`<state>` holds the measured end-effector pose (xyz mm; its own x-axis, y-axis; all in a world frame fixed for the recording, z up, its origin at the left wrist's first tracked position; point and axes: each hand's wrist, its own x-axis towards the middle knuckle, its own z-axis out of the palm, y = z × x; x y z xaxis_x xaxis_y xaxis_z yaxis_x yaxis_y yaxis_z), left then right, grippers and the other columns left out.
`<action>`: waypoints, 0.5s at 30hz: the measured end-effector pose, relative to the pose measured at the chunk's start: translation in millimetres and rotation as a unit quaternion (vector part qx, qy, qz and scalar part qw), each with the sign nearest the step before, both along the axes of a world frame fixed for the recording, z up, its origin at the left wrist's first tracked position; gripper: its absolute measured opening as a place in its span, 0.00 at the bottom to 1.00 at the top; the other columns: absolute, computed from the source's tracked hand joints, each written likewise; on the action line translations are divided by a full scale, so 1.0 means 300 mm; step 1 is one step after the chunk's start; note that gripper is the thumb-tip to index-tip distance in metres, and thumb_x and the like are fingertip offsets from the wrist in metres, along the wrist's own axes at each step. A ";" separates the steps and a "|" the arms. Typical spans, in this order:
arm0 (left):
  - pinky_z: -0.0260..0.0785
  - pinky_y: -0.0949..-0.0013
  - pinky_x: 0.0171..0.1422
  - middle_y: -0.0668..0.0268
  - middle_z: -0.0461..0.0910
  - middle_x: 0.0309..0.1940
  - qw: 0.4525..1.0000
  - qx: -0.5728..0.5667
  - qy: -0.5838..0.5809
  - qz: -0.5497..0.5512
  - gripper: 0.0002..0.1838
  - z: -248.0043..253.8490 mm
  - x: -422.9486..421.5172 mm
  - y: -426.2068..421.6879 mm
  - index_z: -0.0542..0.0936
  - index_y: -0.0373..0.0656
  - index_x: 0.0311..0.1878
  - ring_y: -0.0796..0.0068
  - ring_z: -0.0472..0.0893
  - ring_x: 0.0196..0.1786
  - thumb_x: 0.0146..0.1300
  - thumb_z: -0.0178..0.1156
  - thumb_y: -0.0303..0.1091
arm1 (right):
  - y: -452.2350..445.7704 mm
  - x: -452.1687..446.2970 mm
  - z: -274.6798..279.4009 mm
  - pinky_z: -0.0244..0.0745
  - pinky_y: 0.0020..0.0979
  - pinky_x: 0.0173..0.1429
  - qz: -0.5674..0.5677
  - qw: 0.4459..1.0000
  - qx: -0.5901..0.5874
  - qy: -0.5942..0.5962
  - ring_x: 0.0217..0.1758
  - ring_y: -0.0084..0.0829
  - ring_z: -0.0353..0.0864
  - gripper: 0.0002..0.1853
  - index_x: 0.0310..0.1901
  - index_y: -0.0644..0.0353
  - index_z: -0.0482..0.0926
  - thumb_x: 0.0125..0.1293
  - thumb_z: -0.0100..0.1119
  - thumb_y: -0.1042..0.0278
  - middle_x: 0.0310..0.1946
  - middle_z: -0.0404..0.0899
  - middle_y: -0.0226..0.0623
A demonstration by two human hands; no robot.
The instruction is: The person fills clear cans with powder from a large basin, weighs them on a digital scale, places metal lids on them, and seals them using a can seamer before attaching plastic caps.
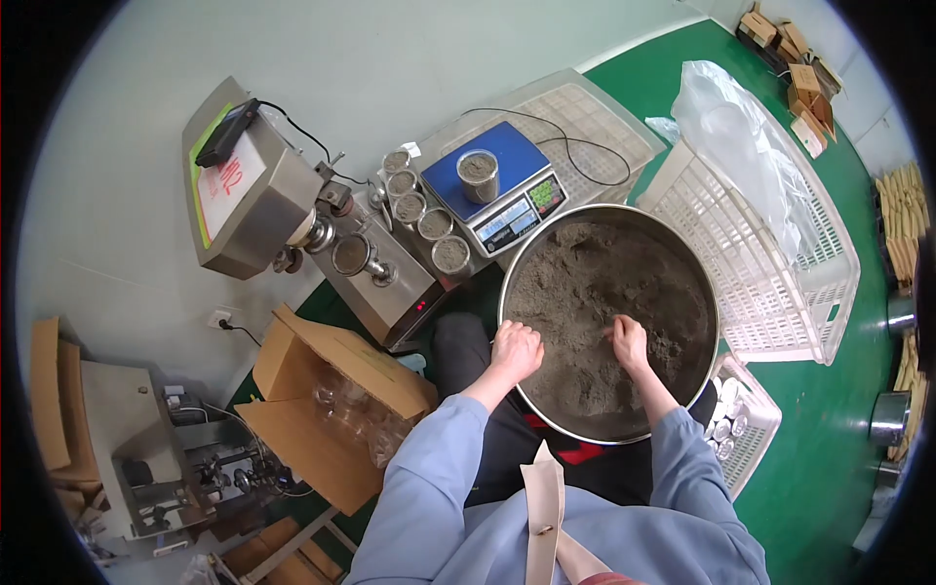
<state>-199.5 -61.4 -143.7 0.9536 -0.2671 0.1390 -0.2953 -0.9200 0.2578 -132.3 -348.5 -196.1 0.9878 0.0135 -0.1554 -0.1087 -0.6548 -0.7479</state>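
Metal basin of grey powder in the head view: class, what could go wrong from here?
The right hand is working in the loose powder, so a brisk stir might throw some over the rim of the basin.
The filled glass on the scale looks open, so a bump could spill it.
The cable loops loosely beside the scale; a snag might drag the scale.

My left hand (518, 352): palm hidden, any contents unseen. My right hand (630, 344): fingertips indistinct against the grey powder (570, 288). Scale display (507, 230): figures too small to read. Small white basket (758, 450): partly covered by my right sleeve (684, 456).
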 end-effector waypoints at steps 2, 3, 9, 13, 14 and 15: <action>0.70 0.58 0.58 0.63 0.86 0.29 1.000 0.004 0.018 0.002 0.13 0.003 0.005 -0.002 0.86 0.45 0.27 0.63 0.85 0.42 0.61 0.69 0.43 | 0.061 0.044 -0.017 0.84 0.33 0.42 -0.035 0.998 0.041 0.027 0.34 0.30 0.91 0.18 0.55 0.68 0.85 0.81 0.49 0.64 0.34 0.92 0.44; 0.70 0.58 0.58 0.63 0.86 0.29 1.000 -0.002 0.017 0.003 0.13 0.005 0.007 -0.001 0.86 0.45 0.27 0.63 0.85 0.42 0.61 0.69 0.43 | 0.098 0.064 -0.026 0.85 0.33 0.43 -0.049 0.996 0.060 0.038 0.35 0.30 0.92 0.18 0.56 0.68 0.85 0.80 0.49 0.64 0.34 0.92 0.43; 0.70 0.57 0.57 0.63 0.85 0.29 1.000 -0.010 0.016 0.007 0.12 0.006 0.013 0.000 0.85 0.45 0.27 0.63 0.85 0.41 0.60 0.69 0.42 | 0.214 0.139 -0.172 0.85 0.32 0.44 -0.130 0.969 0.161 0.133 0.37 0.28 0.92 0.20 0.59 0.70 0.83 0.81 0.48 0.64 0.36 0.93 0.41; 0.70 0.57 0.56 0.62 0.85 0.29 1.000 -0.015 0.015 0.005 0.12 0.007 0.019 -0.001 0.85 0.45 0.27 0.63 0.85 0.41 0.60 0.70 0.42 | 0.143 0.120 -0.091 0.84 0.30 0.41 -0.145 0.965 0.187 0.117 0.33 0.25 0.89 0.19 0.57 0.69 0.84 0.82 0.48 0.63 0.36 0.93 0.40; 0.70 0.57 0.56 0.62 0.85 0.29 1.000 -0.015 0.015 0.004 0.12 0.007 0.020 0.001 0.85 0.45 0.27 0.63 0.85 0.41 0.60 0.69 0.42 | 0.114 0.118 -0.074 0.83 0.30 0.39 -0.149 0.961 0.208 0.103 0.31 0.24 0.87 0.18 0.55 0.67 0.85 0.82 0.48 0.63 0.34 0.92 0.39; 0.70 0.57 0.55 0.62 0.86 0.29 1.000 -0.016 0.015 0.003 0.12 0.007 0.018 0.002 0.85 0.45 0.27 0.63 0.85 0.41 0.60 0.69 0.42 | 0.082 0.115 -0.055 0.82 0.29 0.38 -0.157 0.955 0.228 0.106 0.30 0.23 0.85 0.18 0.53 0.67 0.85 0.82 0.49 0.62 0.33 0.91 0.38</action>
